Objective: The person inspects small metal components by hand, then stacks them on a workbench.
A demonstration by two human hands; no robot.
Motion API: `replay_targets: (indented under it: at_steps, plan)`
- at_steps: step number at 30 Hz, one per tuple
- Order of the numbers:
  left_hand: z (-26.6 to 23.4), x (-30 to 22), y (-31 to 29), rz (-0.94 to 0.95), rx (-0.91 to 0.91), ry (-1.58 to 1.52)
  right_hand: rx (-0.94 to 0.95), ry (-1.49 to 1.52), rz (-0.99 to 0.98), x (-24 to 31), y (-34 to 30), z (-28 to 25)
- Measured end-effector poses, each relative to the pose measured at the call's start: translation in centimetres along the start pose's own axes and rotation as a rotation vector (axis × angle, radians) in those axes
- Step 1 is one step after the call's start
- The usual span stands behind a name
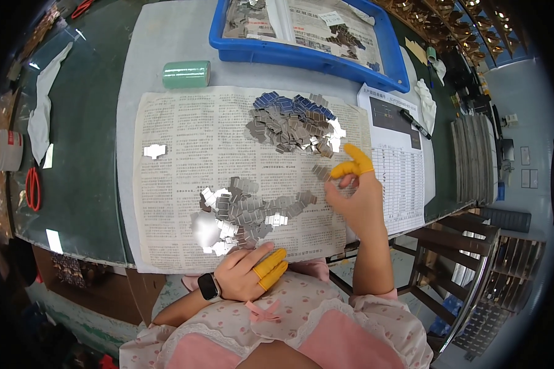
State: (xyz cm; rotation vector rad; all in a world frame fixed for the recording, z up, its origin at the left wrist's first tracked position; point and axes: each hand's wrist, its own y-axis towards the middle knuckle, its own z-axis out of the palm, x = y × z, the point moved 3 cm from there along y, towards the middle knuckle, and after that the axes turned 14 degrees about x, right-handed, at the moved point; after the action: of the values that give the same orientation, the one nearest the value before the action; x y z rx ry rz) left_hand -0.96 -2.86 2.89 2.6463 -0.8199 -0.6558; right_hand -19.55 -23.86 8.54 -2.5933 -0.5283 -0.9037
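Observation:
On a newspaper sheet, my right hand has yellow finger cots on and its fingertips pinched at a small flat metal piece. A pile of similar grey metal pieces, a few showing blue film, lies just beyond it. The nearer pile spreads loosely, and some of its pieces glare with reflected light. My left hand, also with yellow finger cots, rests at the table's near edge below this pile. Its fingers are stretched out, with nothing visible in them. One lone metal piece lies at the left of the paper.
A blue tray lined with newspaper stands at the back. Left of it lies a green roll. Printed sheets with a black marker lie at the right. Red scissors are at far left; a stool stands right.

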Motion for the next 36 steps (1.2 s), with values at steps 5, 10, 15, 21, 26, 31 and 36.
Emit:
replay_targets:
  at_steps: [5, 10, 15, 21, 26, 31, 36]
  plan:
    - [0.0, -0.1, -0.1, -0.003, -0.014, 0.011, 0.164, 0.069, -0.238, 1.4, 0.4, 0.3]
    - [-0.1, -0.1, 0.1, -0.001, -0.007, 0.006, -0.075, -0.155, -0.108, -0.6, 3.2, 0.7]
    - [0.1, -0.1, 0.1, -0.015, -0.017, -0.005, -0.042, -0.098, -0.064, -0.6, 3.3, 0.9]
    - [0.1, -0.1, -0.1, -0.023, -0.019, -0.012, 0.3, 0.171, -0.232, 1.3, 1.7, 0.8]
    - [-0.1, 0.0, 0.2, -0.002, -0.016, 0.014, -0.177, -0.026, -0.011, -1.6, 3.8, 0.3]
    - [-0.2, 0.0, 0.2, 0.001, -0.011, 0.003, -0.199, -0.081, -0.076, -2.1, 4.0, 0.6]
    - [0.0, 0.0, 0.1, -0.002, -0.018, -0.001, -0.209, -0.062, -0.038, -2.1, 2.9, 0.1]
